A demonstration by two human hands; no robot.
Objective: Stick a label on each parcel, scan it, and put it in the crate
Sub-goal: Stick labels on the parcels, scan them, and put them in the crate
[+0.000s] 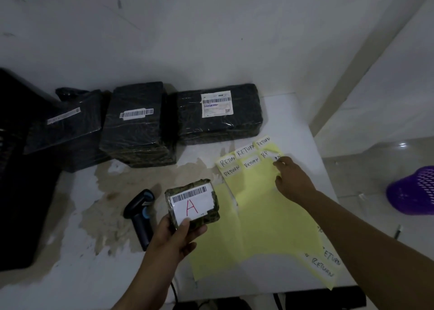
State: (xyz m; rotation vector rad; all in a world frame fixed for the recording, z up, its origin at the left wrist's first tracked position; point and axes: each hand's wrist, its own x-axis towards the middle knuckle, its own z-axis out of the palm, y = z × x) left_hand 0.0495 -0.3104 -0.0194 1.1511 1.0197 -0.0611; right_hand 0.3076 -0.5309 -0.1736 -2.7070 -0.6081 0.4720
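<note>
My left hand (pixel 175 235) grips a small dark parcel (pixel 193 204) above the table; its white label shows a barcode and a red "A". My right hand (pixel 292 180) reaches to the top right of the yellow backing sheets (pixel 263 215) and pinches a white "RETURN" label (pixel 273 156), partly lifted off the sheet. Several more "RETURN" labels (pixel 245 151) sit in rows there. A black barcode scanner (pixel 140 212) lies on the table left of the held parcel. Three larger black wrapped parcels (pixel 138 122) with barcode labels stand at the back. The black crate (pixel 16 180) is at the left edge.
The white table (pixel 77 269) is stained brown near its middle. A purple plastic basket (pixel 413 192) lies on the floor at the right. The wall rises directly behind the parcels. More "RETURN" labels (pixel 325 266) sit on the sheet's lower right corner.
</note>
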